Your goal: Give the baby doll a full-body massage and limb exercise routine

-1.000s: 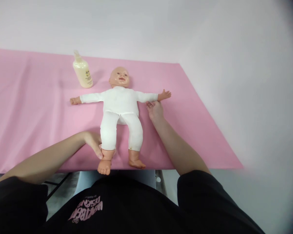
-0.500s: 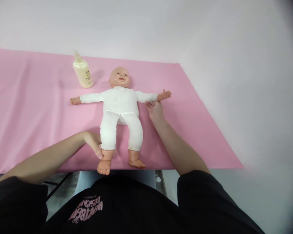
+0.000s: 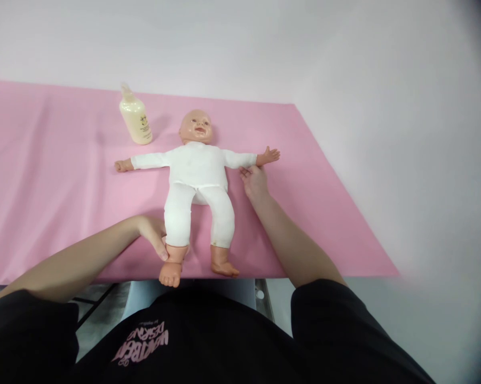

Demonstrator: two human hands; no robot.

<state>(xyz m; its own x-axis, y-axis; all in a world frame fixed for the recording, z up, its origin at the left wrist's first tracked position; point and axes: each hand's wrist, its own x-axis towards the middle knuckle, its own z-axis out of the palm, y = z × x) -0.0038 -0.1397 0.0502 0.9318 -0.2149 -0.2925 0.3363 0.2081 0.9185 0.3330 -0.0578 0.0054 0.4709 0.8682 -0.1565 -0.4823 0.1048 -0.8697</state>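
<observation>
A baby doll (image 3: pixel 198 165) with a white cloth body lies on its back, arms stretched out sideways and its head away from me. My left hand (image 3: pixel 154 233) is closed around the doll's lower leg on the left, thumb along the ankle; its other fingers are mostly hidden behind the leg. That foot sticks out past the table's front edge. At the doll's outstretched arm on the right, my right hand (image 3: pixel 255 181) has curled fingers against the underside of the sleeve near the wrist. Part of its grip is hidden by the arm.
A pump bottle (image 3: pixel 136 118) of pale yellow liquid stands behind the doll's arm on the left. Pink cloth (image 3: pixel 64 186) covers the table, with creases at the left. A white wall (image 3: pixel 240 48) rises behind the table.
The doll's arm on the right has shifted very slightly to the left at my right hand. My left hand keeps its hold on the leg.
</observation>
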